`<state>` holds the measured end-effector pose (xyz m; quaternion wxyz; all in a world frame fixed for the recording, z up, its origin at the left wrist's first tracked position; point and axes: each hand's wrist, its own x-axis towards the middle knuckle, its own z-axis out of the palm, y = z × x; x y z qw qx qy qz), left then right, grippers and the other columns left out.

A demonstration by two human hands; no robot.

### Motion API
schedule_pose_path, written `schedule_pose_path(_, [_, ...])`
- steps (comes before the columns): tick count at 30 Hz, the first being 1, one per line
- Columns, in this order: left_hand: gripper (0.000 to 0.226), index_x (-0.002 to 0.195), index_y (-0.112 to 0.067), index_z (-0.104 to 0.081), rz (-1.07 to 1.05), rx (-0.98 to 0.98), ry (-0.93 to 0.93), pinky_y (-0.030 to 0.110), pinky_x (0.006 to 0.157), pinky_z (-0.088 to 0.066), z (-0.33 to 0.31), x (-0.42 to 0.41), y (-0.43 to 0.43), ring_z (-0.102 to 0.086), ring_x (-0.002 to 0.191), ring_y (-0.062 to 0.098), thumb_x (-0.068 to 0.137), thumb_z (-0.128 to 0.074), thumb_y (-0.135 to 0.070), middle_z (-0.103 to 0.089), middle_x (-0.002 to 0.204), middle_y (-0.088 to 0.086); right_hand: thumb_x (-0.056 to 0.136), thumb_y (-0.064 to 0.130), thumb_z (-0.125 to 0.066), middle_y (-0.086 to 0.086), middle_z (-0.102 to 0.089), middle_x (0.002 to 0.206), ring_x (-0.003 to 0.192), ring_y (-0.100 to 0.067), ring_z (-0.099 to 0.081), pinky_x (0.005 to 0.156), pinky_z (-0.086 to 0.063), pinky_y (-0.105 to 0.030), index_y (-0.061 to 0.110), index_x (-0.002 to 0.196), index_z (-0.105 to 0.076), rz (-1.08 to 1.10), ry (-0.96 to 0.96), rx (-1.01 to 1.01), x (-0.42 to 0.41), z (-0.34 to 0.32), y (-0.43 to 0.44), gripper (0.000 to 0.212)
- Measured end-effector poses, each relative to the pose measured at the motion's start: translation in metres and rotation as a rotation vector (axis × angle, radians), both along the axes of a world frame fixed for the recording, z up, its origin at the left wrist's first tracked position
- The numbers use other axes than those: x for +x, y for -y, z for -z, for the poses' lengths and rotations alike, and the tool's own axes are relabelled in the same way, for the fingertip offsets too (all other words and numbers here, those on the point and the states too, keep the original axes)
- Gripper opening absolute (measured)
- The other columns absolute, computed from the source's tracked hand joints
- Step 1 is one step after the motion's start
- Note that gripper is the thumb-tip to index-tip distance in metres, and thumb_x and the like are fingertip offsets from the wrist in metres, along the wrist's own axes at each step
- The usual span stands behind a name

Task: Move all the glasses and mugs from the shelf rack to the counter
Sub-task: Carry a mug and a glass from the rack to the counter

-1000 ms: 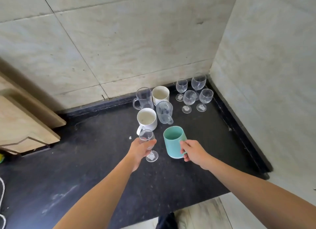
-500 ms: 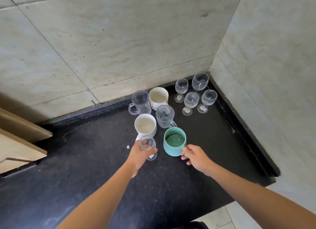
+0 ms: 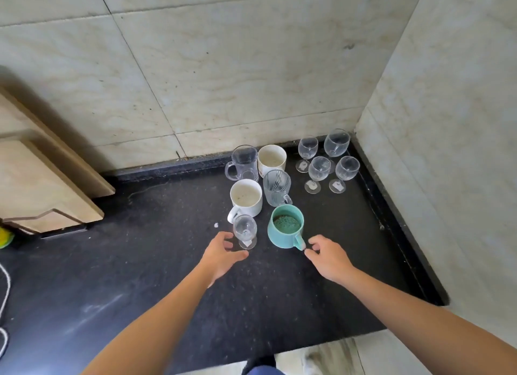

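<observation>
Small wine glass (image 3: 245, 232) and teal mug (image 3: 285, 227) upright on the black bench (image 3: 140, 262), one hand beside each.

The glass and the mug stand side by side but apart at the front of the cluster, the mug's handle pointing toward the person. The left hand (image 3: 221, 255) sits just left of the glass, its grip spread and loose around nothing, thumb near the glass's foot. The right hand (image 3: 328, 255) is just beside the mug's handle, its grip slack with lightly curled fingers and holding nothing; whether a fingertip touches the handle cannot be told. Just behind stand a white mug (image 3: 246, 197) and a ribbed glass mug (image 3: 277, 188), then a clear glass mug (image 3: 243, 163) and a white cup (image 3: 272, 160) near the tiled wall (image 3: 223, 66). Four stemmed glasses (image 3: 319, 170) are grouped in the far right corner. Wooden boards (image 3: 42, 178) lean at the left.
</observation>
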<state>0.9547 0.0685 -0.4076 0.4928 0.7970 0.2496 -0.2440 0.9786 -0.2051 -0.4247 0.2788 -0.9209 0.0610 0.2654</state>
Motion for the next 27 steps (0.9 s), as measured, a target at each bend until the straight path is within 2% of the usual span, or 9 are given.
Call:
schedule_pose_path(3, [0.051,0.123,-0.019,-0.053,-0.039,0.055,-0.010,0.038,0.092,-0.052,-0.012,-0.041,0.004,-0.062,0.100,0.021,0.079,-0.076,-0.031,-0.061,0.114,0.005,0.093,0.035,-0.054,0.000,-0.068,0.115,0.101,-0.023,-0.063,0.085,-0.051,-0.036,0.020,0.118,-0.062,-0.142,0.005,-0.042,-0.014,-0.014,0.007,0.030])
schedule_pose_path(7, [0.040,0.115,-0.015,-0.059,-0.113,0.118,0.013,0.030,0.075,-0.048,-0.028,-0.117,0.018,-0.059,0.083,0.018,0.081,-0.073,-0.031,-0.065,0.098,0.003,0.093,0.036,-0.052,0.000,-0.070,0.108,0.102,-0.025,-0.064,0.087,-0.051,-0.037,0.022,0.108,-0.064,-0.378,-0.005,-0.025,-0.042,-0.034,-0.003,0.025])
schedule_pose_path(10, [0.035,0.111,-0.017,-0.060,-0.152,0.184,0.015,0.022,0.065,-0.044,-0.040,-0.183,0.020,-0.062,0.086,0.016,0.082,-0.070,-0.033,-0.067,0.096,0.003,0.092,0.035,-0.051,0.000,-0.070,0.105,0.098,-0.026,-0.064,0.084,-0.050,-0.036,0.020,0.104,-0.065,-0.572,0.022,-0.012,-0.070,-0.049,-0.030,0.023])
schedule_pose_path(14, [0.032,0.108,-0.016,-0.063,-0.265,0.304,0.054,0.023,0.071,-0.047,-0.059,-0.276,0.003,-0.063,0.085,0.016,0.082,-0.070,-0.033,-0.068,0.095,0.003,0.093,0.035,-0.051,0.000,-0.071,0.106,0.099,-0.025,-0.064,0.088,-0.051,-0.037,0.021,0.108,-0.064,-0.841,0.081,0.019,-0.121,-0.069,-0.088,0.025])
schedule_pose_path(19, [0.028,0.104,-0.015,-0.067,-0.513,0.425,0.062,0.018,0.058,-0.041,-0.076,-0.405,-0.025,-0.055,0.070,0.010,0.079,-0.072,-0.028,-0.058,0.074,-0.009,0.092,0.031,-0.051,0.003,-0.072,0.099,0.090,-0.021,-0.065,0.080,-0.052,-0.035,0.022,0.109,-0.063,-1.157,0.103,0.052,-0.211,-0.086,-0.163,0.023])
schedule_pose_path(21, [0.030,0.105,-0.016,-0.065,-0.603,0.440,0.040,0.021,0.061,-0.042,-0.078,-0.460,-0.031,-0.055,0.072,0.011,0.079,-0.072,-0.029,-0.058,0.077,-0.006,0.094,0.032,-0.051,0.000,-0.071,0.104,0.093,-0.022,-0.065,0.080,-0.052,-0.035,0.021,0.112,-0.063,-1.282,0.105,0.038,-0.254,-0.090,-0.190,0.025])
schedule_pose_path(23, [0.031,0.107,-0.017,-0.063,-0.678,0.447,0.015,0.018,0.058,-0.042,-0.079,-0.515,-0.035,-0.056,0.073,0.011,0.080,-0.071,-0.032,-0.060,0.082,-0.005,0.094,0.036,-0.052,-0.001,-0.070,0.111,0.101,-0.024,-0.063,0.084,-0.050,-0.035,0.021,0.113,-0.063,-1.416,0.140,0.025,-0.299,-0.094,-0.215,0.027])
schedule_pose_path(27, [0.033,0.109,-0.015,-0.064,-0.785,0.497,-0.021,0.021,0.062,-0.038,-0.086,-0.635,-0.039,-0.056,0.076,0.013,0.082,-0.068,-0.033,-0.060,0.084,-0.003,0.092,0.040,-0.054,0.000,-0.069,0.114,0.108,-0.023,-0.061,0.088,-0.049,-0.035,0.026,0.112,-0.064,-1.597,0.213,0.030,-0.406,-0.103,-0.267,0.026])
